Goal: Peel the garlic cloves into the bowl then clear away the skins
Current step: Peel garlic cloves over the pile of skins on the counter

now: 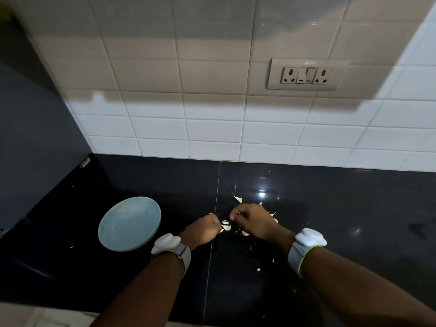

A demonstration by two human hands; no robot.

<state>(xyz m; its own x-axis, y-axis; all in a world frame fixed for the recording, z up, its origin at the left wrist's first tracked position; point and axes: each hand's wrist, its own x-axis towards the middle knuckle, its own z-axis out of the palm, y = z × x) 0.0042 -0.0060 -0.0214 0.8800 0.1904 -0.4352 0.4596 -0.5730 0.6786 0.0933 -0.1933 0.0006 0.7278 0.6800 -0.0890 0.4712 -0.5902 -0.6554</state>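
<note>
Garlic cloves [226, 225] lie in a small pale heap on the black counter [330, 208], between and just under the 2 hands, right of the seam that runs across the stone. Loose skins [237, 198] and small flakes are scattered beyond the heap and nearer the camera. The left hand [204, 228] is curled into a fist beside the heap; what, if anything, it pinches cannot be told. The right hand [253, 220] arches over the cloves with fingers bent downward, and whether they grip a clove is hidden. Each wrist carries a white band [170, 244] with a rounded white block on top. The pale blue bowl [129, 223] stands left of the hands, apart from the garlic, and nothing shows inside it. On the white tiled wall [212, 128] a socket plate [306, 75] holds 2 outlets with 2 switches between them. No writing can be read anywhere.
</note>
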